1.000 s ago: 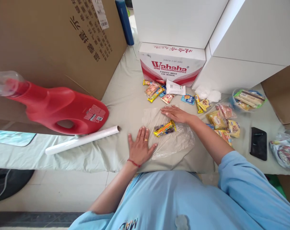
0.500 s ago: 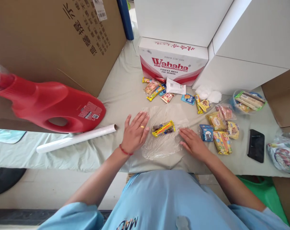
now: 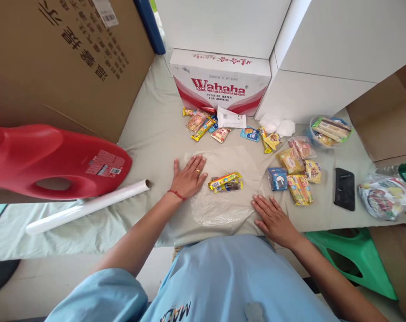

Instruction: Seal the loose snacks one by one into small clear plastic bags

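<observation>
A clear plastic sheet (image 3: 209,213) lies spread on the cloth-covered table. Near its middle rests a small pile of yellow-and-brown snack packets (image 3: 225,182). My left hand (image 3: 189,176), wearing a ring and a red bracelet, lies flat on the sheet's left edge with fingers spread. On the other side, my right hand (image 3: 273,218) rests flat at the sheet's lower right edge, fingers stretched out. Neither hand holds anything. Just beyond the right hand sit a blue packet (image 3: 277,179) and a yellow packet (image 3: 300,189).
A Wahaha carton (image 3: 219,85) stands at the back, with several snacks before it. To the left are a red jug (image 3: 71,156) and a white roll (image 3: 88,207). At right are a plastic tub (image 3: 330,132), a black phone (image 3: 344,188) and a bagged bundle (image 3: 384,197).
My right hand has slid nearer to me along the sheet's right edge. The left hand stays flat on the left edge. The view has shifted to the right.
</observation>
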Demonstrator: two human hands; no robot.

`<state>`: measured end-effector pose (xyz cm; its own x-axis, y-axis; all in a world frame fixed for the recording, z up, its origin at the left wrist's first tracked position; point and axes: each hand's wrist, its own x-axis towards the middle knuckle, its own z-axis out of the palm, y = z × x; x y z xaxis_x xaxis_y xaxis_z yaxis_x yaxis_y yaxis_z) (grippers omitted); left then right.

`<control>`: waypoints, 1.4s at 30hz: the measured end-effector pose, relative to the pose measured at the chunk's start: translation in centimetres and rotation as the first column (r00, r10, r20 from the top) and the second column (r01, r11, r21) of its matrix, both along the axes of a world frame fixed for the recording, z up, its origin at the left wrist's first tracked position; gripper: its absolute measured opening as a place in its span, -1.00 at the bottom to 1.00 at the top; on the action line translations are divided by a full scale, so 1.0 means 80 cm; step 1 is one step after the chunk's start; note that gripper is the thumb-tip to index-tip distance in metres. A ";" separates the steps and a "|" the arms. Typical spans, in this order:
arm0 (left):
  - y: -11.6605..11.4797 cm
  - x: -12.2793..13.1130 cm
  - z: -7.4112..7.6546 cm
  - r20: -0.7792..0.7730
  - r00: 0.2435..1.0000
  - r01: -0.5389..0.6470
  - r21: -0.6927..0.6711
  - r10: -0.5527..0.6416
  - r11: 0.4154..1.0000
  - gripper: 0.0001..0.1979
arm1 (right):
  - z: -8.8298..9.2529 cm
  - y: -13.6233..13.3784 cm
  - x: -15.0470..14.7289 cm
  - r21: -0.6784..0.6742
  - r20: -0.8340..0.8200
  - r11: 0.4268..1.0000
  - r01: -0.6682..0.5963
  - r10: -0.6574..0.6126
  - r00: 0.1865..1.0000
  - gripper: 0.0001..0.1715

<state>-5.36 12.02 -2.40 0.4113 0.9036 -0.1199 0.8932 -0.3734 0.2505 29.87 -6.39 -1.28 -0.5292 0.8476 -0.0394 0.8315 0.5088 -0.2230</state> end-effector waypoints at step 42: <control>-0.173 -0.040 0.010 0.530 0.841 0.033 0.148 -0.107 0.988 -0.88 | 0.028 0.062 -0.031 0.085 -0.300 0.995 -0.044 0.067 0.951 -0.22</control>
